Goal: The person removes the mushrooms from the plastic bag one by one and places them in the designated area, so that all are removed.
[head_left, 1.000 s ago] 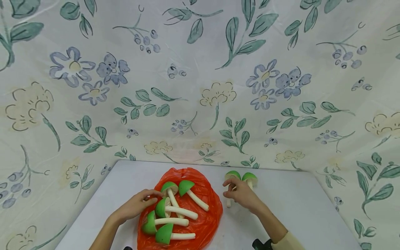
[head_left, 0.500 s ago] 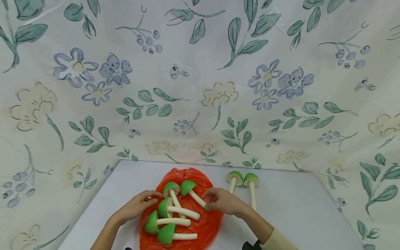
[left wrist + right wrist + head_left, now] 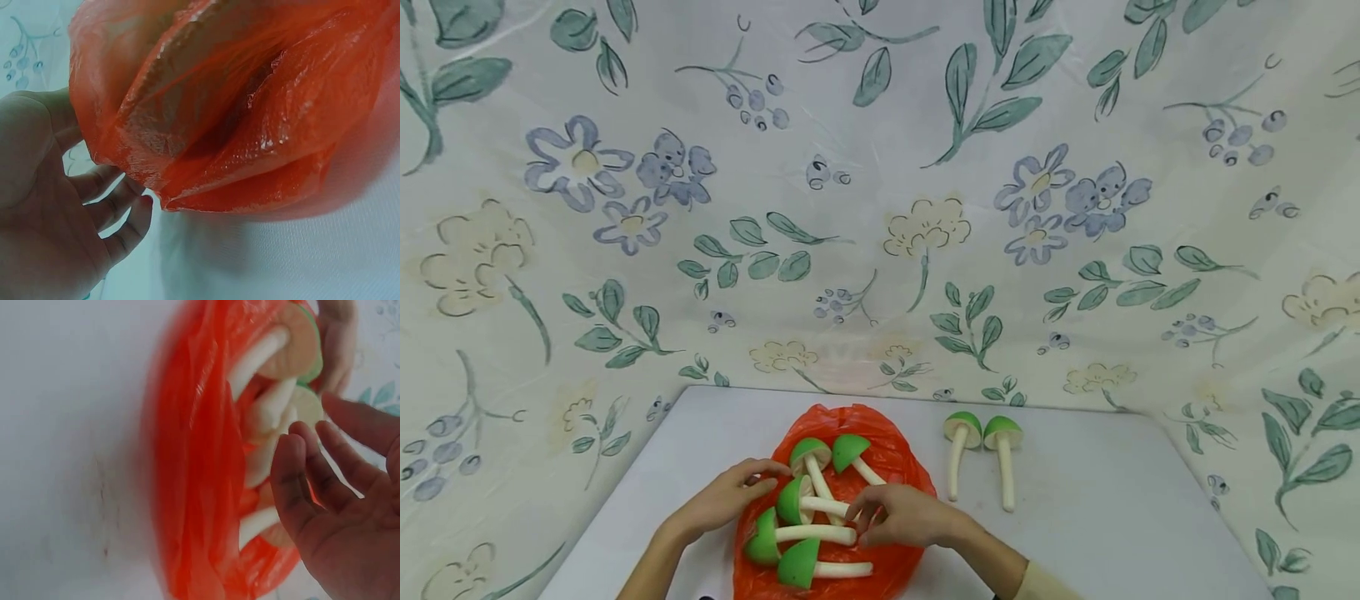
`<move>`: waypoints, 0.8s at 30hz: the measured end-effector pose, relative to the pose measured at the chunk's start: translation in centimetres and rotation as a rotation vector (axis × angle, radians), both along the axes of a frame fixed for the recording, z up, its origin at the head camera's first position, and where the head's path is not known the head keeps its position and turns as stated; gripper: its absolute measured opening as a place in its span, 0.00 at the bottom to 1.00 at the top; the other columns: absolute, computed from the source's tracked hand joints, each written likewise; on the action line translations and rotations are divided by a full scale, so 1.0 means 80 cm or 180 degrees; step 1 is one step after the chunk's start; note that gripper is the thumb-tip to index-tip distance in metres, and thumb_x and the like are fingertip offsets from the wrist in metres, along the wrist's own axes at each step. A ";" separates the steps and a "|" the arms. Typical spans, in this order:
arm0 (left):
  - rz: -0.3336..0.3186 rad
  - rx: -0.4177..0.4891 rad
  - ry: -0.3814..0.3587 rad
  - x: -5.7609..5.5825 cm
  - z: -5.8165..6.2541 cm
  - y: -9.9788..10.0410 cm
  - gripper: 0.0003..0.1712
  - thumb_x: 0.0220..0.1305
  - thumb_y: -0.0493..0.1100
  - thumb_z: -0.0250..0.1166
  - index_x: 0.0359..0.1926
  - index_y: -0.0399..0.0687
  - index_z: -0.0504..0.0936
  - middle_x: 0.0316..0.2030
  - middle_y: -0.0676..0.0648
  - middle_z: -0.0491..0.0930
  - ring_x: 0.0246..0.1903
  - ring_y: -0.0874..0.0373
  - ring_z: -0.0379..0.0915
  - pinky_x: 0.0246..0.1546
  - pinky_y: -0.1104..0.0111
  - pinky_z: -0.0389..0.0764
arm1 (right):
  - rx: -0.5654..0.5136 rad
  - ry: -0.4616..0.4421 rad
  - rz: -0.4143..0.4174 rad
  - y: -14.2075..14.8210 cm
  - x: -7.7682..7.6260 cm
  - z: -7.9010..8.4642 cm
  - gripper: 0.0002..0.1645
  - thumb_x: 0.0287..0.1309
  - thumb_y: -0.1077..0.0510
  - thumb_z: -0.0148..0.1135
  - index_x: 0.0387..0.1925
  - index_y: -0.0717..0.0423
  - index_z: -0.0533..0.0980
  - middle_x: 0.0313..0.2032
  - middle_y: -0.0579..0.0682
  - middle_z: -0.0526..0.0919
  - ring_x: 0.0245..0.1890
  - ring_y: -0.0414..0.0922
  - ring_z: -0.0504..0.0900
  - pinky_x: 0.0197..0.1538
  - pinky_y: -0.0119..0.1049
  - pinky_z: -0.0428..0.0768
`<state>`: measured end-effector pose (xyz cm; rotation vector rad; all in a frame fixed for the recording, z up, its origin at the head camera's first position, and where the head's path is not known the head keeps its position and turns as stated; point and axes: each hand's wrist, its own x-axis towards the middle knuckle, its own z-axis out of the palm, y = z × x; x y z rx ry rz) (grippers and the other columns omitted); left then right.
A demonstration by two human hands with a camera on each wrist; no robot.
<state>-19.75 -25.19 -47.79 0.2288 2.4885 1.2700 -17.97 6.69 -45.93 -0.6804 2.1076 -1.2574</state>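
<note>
Several toy mushrooms with green caps and white stems lie on an open red plastic bag in the head view. My left hand rests at the bag's left rim, fingers loosely bent beside the caps. In the left wrist view, that hand touches the bag's outer side; the plastic hides part of it. My right hand hovers over the bag's right part, fingertips close to the stem ends. The right wrist view shows this hand with relaxed fingers and nothing between them.
Two more green-capped mushrooms lie side by side on the white table, right of the bag. A flower-patterned cloth hangs behind and around the table.
My right hand has moved left from the two mushrooms on the table to above the bag, then a little nearer to me. The left hand stays in place.
</note>
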 end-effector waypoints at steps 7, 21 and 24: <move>-0.0005 -0.0020 0.0044 -0.004 0.001 0.002 0.15 0.74 0.49 0.57 0.57 0.55 0.83 0.60 0.45 0.75 0.55 0.47 0.68 0.54 0.46 0.75 | 0.0063 0.0073 0.0114 -0.011 0.005 -0.012 0.12 0.58 0.66 0.69 0.44 0.54 0.82 0.36 0.46 0.84 0.35 0.36 0.79 0.40 0.28 0.78; -0.0012 0.0010 0.0044 -0.003 0.003 0.003 0.15 0.74 0.49 0.58 0.57 0.54 0.83 0.60 0.44 0.75 0.57 0.46 0.68 0.55 0.43 0.74 | 0.0267 0.0280 0.0342 -0.027 0.016 -0.024 0.08 0.58 0.65 0.70 0.40 0.54 0.83 0.31 0.37 0.84 0.31 0.31 0.79 0.36 0.26 0.78; -0.0006 0.0006 0.0032 -0.003 0.002 0.003 0.15 0.75 0.48 0.57 0.57 0.54 0.83 0.61 0.44 0.74 0.59 0.45 0.67 0.57 0.42 0.72 | 0.0419 0.0423 0.0330 -0.032 0.017 -0.023 0.07 0.58 0.64 0.71 0.38 0.52 0.84 0.30 0.36 0.84 0.31 0.29 0.78 0.38 0.26 0.77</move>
